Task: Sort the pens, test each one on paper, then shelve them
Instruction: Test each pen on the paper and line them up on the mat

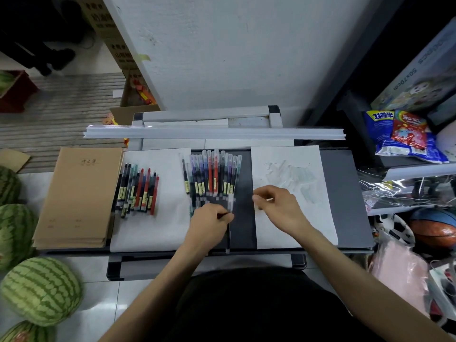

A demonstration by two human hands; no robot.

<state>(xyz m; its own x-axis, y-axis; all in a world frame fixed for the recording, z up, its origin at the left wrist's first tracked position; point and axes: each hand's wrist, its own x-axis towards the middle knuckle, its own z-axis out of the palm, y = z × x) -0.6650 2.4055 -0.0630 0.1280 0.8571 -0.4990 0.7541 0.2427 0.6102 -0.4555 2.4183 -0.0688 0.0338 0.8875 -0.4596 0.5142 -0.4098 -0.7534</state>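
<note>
**Left hand (pixel 212 219) clasps one dark pen (pixel 228 236)**

I see its barrel pointing back toward me across the dark desk (pixel 345 193), just below the fanned middle pens (pixel 212 174). Right hand (pixel 277 206) hovers curled over the scribbled test sheet (pixel 308 218), fingertips pinched together; whether they hold anything I cannot tell. Another pen batch (pixel 139 191) lies on the left paper (pixel 153 230).

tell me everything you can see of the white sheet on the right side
The white sheet is a plain rectangular paper lying flat on the dark grey table, right of the fanned pens. Faint greenish and grey scribbles mark its upper half. The right hand is over its left edge; whether it touches is unclear.
</note>
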